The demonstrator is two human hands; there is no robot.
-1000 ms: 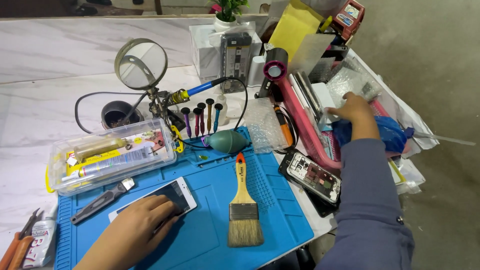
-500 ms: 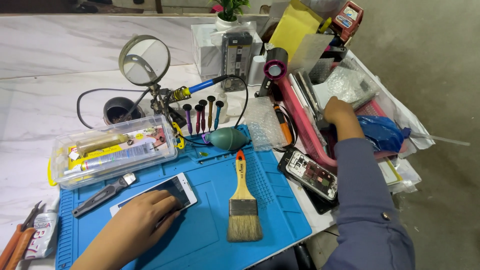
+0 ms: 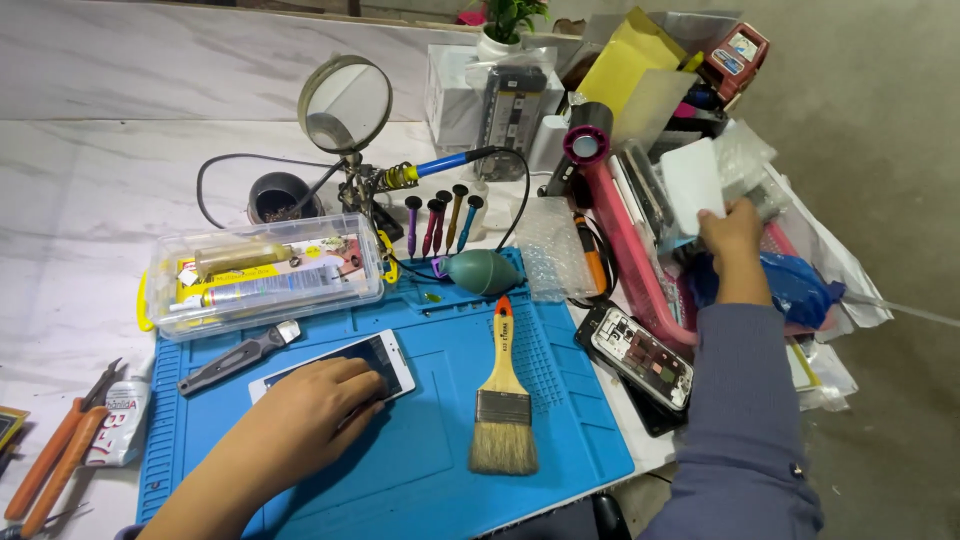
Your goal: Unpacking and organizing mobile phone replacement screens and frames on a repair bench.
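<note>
The white smartphone (image 3: 340,362) lies face up on the blue silicone work mat (image 3: 420,450), near the mat's upper left, with the left hand (image 3: 310,415) resting flat across its lower end, fingers spread and pressing rather than gripping; the right hand (image 3: 732,240) is raised over the cluttered pink tray (image 3: 640,270), pinching a white rectangular card (image 3: 692,185) between thumb and fingers; a wooden-handled paintbrush (image 3: 502,390) lies on the mat between the two hands; a grey opening tool (image 3: 238,356) sits just left of the phone.
</note>
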